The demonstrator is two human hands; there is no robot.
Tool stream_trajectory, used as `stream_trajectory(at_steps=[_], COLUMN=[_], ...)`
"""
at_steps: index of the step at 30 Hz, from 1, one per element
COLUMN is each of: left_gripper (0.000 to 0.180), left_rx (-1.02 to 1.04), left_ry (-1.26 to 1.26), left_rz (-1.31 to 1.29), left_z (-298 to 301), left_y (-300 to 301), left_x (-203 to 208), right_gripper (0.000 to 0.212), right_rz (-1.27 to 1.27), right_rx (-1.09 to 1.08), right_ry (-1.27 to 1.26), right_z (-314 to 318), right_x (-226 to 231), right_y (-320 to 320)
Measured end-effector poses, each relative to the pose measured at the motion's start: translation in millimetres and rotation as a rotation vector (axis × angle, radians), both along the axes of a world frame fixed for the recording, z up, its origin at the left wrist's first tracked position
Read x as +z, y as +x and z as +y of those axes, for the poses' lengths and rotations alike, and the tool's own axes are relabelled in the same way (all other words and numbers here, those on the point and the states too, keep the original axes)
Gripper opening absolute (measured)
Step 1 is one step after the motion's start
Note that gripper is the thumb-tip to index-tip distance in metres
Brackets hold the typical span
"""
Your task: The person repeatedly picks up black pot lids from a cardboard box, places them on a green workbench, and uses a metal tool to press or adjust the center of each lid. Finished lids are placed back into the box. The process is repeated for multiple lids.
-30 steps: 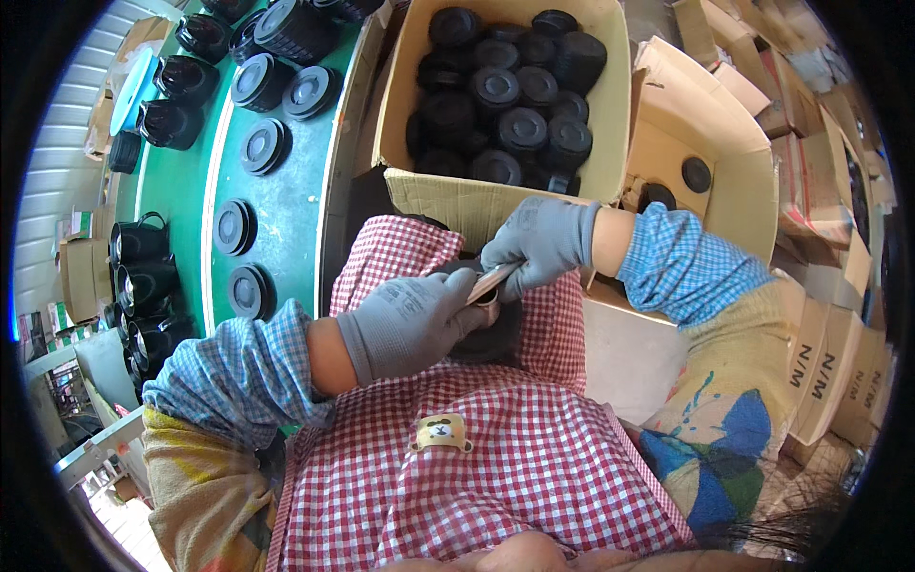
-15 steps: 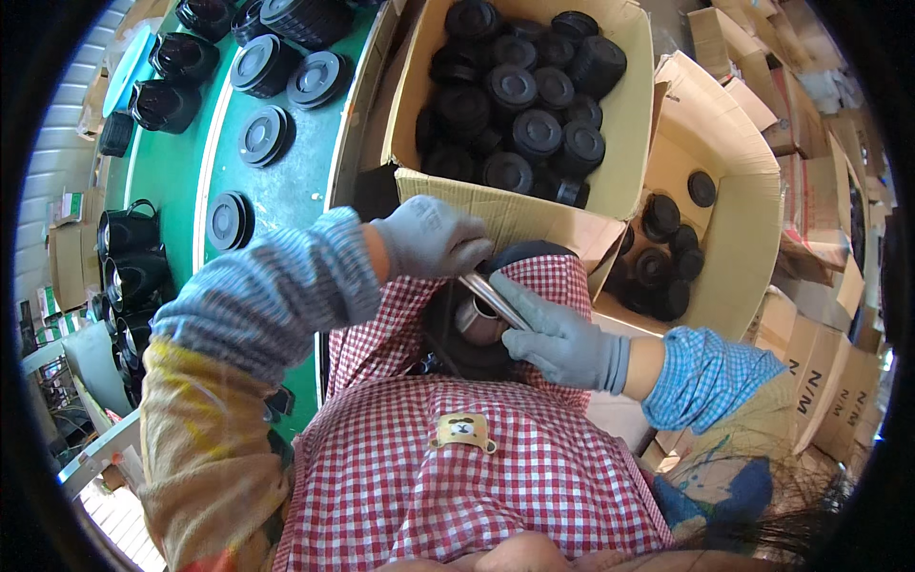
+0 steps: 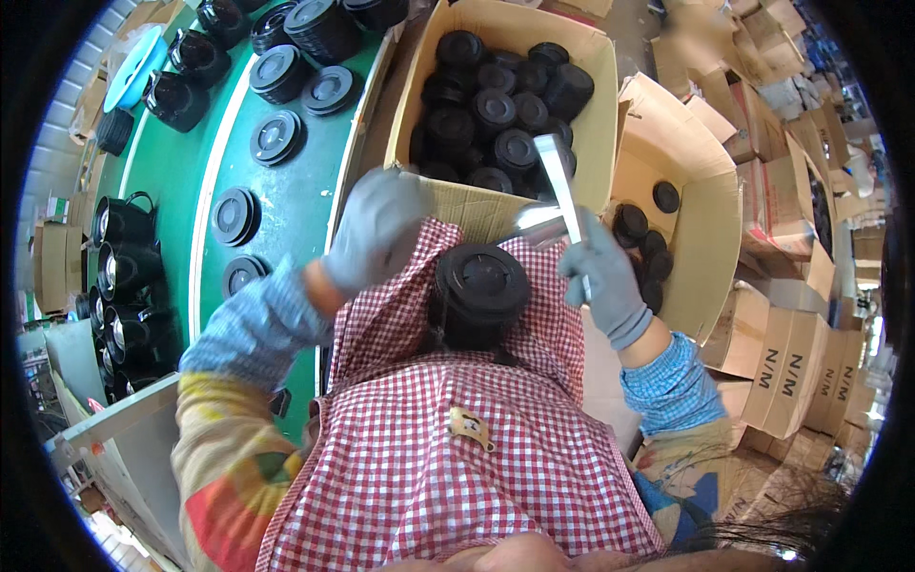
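Note:
My right hand (image 3: 605, 281) is closed round a shiny metal tool (image 3: 560, 181) with a long straight bar, held upright to the right of my lap. A second bright metal part (image 3: 541, 217) shows beside the bar, too blurred to make out. On my lap, between my knees, sits a stack of round black lid-like discs (image 3: 481, 286), touched by neither hand. My gloved left hand (image 3: 381, 229) is raised to the left of the stack, above the checked apron (image 3: 448, 410). Motion smears its fingers.
A carton (image 3: 505, 202) full of black discs stands ahead, with a second carton (image 3: 715, 257) holding fewer to its right. On the green table (image 3: 172, 229) at the left are disc stacks (image 3: 276, 138) and shiny black pots (image 3: 129, 272). Closed boxes (image 3: 786, 372) are piled at the right.
My hands have parted: the left moved down and left, off the metal tool; the right lifted the tool up and right. The black stack on my lap now shows fully.

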State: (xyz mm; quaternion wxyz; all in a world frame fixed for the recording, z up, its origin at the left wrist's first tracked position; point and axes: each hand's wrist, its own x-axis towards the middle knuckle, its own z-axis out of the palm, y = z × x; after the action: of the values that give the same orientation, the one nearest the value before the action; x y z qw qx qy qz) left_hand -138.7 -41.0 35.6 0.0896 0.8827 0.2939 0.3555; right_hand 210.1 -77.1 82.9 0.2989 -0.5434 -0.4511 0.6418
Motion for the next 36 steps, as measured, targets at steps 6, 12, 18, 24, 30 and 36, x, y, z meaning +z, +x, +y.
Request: stream_trajectory(at_steps=[6,12,18,24,30,36], left_gripper=[0.034,0.021,0.017,0.03,0.031,0.028], left_rx=[-0.339,-0.027,0.447,0.737,0.876,1.412], left_ry=[-0.05,-0.241,-0.573,-0.675,-0.655,-0.352], left_rz=[0.515,0.544,-0.661,-1.482,-1.728,-1.469], left_z=[-125.6,-96.8,-91.4,-21.4,107.1,208.1], left_y=[1.6,-21.7,-159.0,-319.9,-362.4,-428.9], left_x=[-60.2,-2.6,8.9,-27.6,-61.4,-123.9], right_gripper=[0.047,0.075,0.072,0.075,0.072,0.057], right_rz=[0.088,0.142,-0.102,-0.477,-0.514,-0.282], right_rx=[-0.332,-0.183,0.379,0.808,0.8,0.478], right_ry=[0.056,0.125,0.359,0.587,0.683,0.642], right_z=[-6.4,34.5,110.2,123.1,124.5,122.7], right_x=[-56.2,-71.1,-83.9,-136.3,-148.1,-135.1], right_y=[10.6,-43.4,-165.6,-318.9,-340.5,-249.0])
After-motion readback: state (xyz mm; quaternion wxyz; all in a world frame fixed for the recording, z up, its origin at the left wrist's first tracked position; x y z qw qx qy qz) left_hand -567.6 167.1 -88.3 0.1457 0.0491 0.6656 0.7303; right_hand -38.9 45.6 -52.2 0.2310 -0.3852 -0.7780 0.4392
